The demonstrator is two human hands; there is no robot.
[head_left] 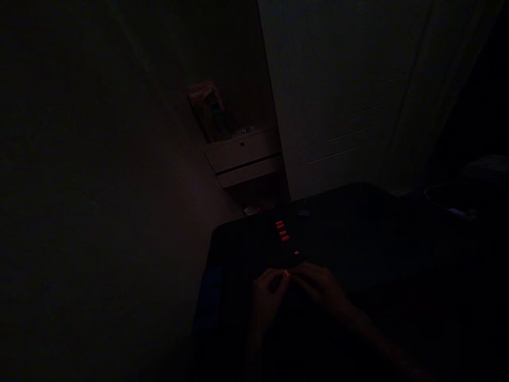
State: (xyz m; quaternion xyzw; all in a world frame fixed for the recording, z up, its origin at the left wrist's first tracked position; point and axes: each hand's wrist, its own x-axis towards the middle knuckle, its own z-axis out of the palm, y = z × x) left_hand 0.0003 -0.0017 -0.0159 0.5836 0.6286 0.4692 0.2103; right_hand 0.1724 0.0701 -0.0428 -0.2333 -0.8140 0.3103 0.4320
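The scene is very dark. My left hand [269, 284] and my right hand [318, 278] meet over a dark table, fingertips pinched together from both sides on a small, faintly glowing reddish piece [286, 272]. Its kind cannot be made out. Just beyond my fingers lies a tiny pale-red bit [296, 252]. Farther off, several short red bars [282, 233] are lined up in a column on the tabletop.
The dark table [338, 228] has a rounded far corner on the left. A bluish block-like shape [209, 294] is at its left edge. A small flat purplish piece [304, 213] lies near the far edge. Behind stand a drawer unit [246, 154], an orange packet [209, 109] and a pale panel [338, 95].
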